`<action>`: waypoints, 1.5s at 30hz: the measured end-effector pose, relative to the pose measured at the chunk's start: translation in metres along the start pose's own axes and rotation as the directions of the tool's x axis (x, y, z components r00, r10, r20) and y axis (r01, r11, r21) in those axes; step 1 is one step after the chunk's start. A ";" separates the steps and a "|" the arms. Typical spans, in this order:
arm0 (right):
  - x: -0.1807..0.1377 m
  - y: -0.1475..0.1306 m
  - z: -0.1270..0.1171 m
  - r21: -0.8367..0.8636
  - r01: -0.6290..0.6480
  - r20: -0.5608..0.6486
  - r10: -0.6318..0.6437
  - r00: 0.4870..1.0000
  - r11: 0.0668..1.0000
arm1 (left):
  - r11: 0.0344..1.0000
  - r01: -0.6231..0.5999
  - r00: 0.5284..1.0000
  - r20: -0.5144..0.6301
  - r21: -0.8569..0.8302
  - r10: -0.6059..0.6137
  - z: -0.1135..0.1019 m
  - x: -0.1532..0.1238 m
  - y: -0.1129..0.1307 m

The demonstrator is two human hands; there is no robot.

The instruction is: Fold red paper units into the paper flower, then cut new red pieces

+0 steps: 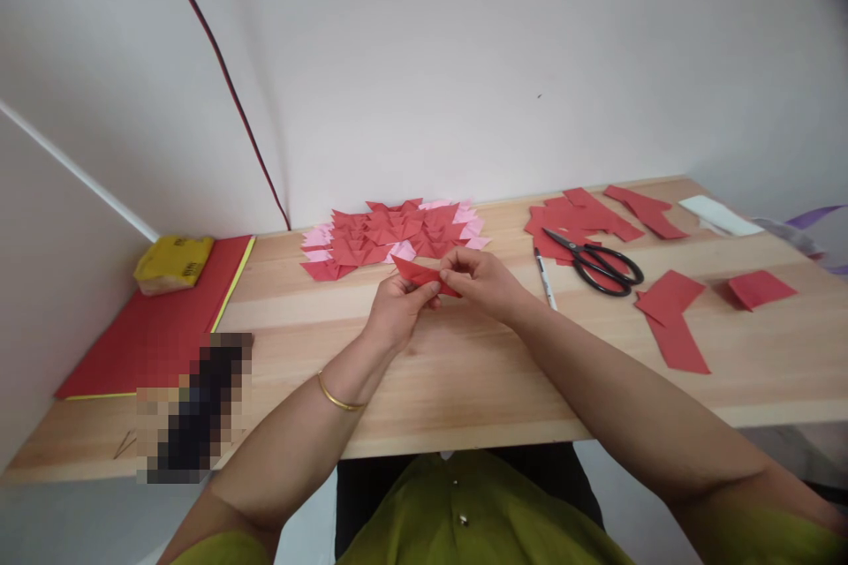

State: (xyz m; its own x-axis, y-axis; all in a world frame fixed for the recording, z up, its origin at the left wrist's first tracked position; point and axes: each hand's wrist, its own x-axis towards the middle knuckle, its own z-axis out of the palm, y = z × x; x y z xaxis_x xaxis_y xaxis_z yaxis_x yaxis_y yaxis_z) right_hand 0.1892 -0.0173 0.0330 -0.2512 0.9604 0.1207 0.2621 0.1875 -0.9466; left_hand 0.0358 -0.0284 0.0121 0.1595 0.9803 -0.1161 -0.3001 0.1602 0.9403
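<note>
A small folded piece of red paper point(416, 272) is held above the middle of the table, its pointed end toward the upper left. My left hand point(399, 305) grips its lower edge between thumb and fingers. My right hand point(482, 284) pinches the other end, its fingertips close to the left thumb. Part of the paper is hidden behind the fingers. Just beyond my hands lies a pile of folded red and pink paper pieces point(371, 234) with pointed tips, against the wall.
To the right are black-handled scissors point(600, 269), a white pen point(545, 278), red paper scraps point(646, 210), cut red pieces point(676, 318), a folded red piece point(761, 287) and a white packet point(719, 215). At left, a yellow package point(176, 263) sits on red sheets point(142, 335), beside a blurred dark object point(202, 410).
</note>
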 end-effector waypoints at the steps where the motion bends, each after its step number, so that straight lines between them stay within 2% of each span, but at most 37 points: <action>1: 0.000 0.000 0.000 0.009 0.003 0.003 -0.003 1.000 1.000 | 1.000 -0.008 1.000 -0.003 0.001 0.008 0.000 0.000 0.000; 10: 0.001 0.007 -0.003 0.161 -0.019 0.042 0.012 0.999 0.987 | 0.982 0.052 0.998 0.049 -0.182 -0.044 0.000 -0.002 0.000; 14: 0.001 0.006 -0.003 0.178 -0.021 0.022 0.017 1.000 0.984 | 0.996 0.069 0.996 0.066 -0.057 -0.066 0.000 -0.002 -0.002; 17: 0.000 0.004 0.001 0.207 -0.050 0.063 0.037 0.997 0.977 | 0.996 0.074 0.994 0.077 0.049 -0.078 -0.003 0.000 -0.008; 23: -0.002 0.003 0.004 0.230 -0.059 0.118 0.032 0.993 0.971 | 0.980 0.000 0.999 0.037 0.201 -0.008 -0.001 -0.004 -0.009; 25: -0.001 0.004 -0.001 0.161 -0.049 0.113 0.031 0.993 0.986 | 0.969 0.062 0.995 0.058 0.238 -0.078 0.003 -0.010 -0.004; 27: 0.001 0.006 -0.007 -0.001 -0.012 0.114 0.012 0.993 1.000 | 0.937 0.119 0.965 0.185 0.329 -0.187 0.005 -0.016 0.004; 28: 0.002 0.007 -0.010 -0.092 0.014 0.132 -0.002 0.991 0.996 | 0.910 0.096 0.943 0.257 0.403 -0.213 0.004 -0.017 0.009; 29: 0.003 0.009 -0.013 -0.175 0.042 0.161 -0.013 0.987 0.984 | 0.881 0.012 0.942 0.290 0.473 -0.168 0.003 -0.018 0.014; 30: 0.003 0.012 -0.014 -0.242 0.067 0.192 -0.020 0.981 0.968 | 0.829 -0.120 0.967 0.254 0.546 -0.027 0.000 -0.017 0.019; 31: 0.004 0.014 -0.015 -0.296 0.090 0.218 -0.025 0.976 0.951 | 0.741 -0.254 0.967 0.189 0.622 0.172 -0.004 -0.016 0.023; 32: 0.003 0.016 -0.014 -0.341 0.110 0.232 -0.030 0.972 0.934 | 0.632 -0.340 0.932 0.161 0.696 0.324 -0.008 -0.013 0.026; 33: 0.003 0.018 -0.013 -0.384 0.125 0.235 -0.035 0.971 0.915 | 0.526 -0.388 0.898 0.181 0.757 0.401 -0.011 -0.009 0.028; 34: 0.003 0.020 -0.011 -0.425 0.138 0.232 -0.040 0.972 0.895 | 0.436 -0.414 0.878 0.224 0.799 0.422 -0.015 -0.006 0.028; 36: 0.002 0.022 -0.006 -0.502 0.159 0.218 -0.054 0.974 0.850 | 0.305 -0.468 0.858 0.345 0.829 0.381 -0.019 -0.001 0.024; 38: 0.002 0.022 -0.002 -0.569 0.174 0.214 -0.060 0.975 0.804 | 0.212 -0.502 0.856 0.446 0.839 0.263 -0.019 0.002 0.016; 41: 0.001 0.020 0.003 -0.645 0.181 0.206 -0.059 0.977 0.742 | 0.093 -0.483 0.874 0.473 0.871 0.109 -0.018 0.003 0.004; 43: 0.002 0.020 0.005 -0.672 0.153 0.184 -0.036 0.982 0.725 | 0.034 -0.479 0.877 0.477 0.877 0.059 -0.019 0.004 -0.001; 45: 0.002 0.021 0.005 -0.685 0.105 0.146 -0.005 0.989 0.721 | 0.016 -0.497 0.868 0.496 0.868 0.035 -0.020 0.004 -0.003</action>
State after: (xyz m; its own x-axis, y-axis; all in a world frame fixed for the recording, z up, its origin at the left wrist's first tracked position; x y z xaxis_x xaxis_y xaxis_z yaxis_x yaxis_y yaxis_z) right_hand 0.1896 -0.0120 0.0121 -0.3860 0.9189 0.0807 0.8006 0.3772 -0.4655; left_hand 0.0183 -0.0224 0.0018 0.5944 0.7991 0.0906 0.7322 -0.5843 0.3499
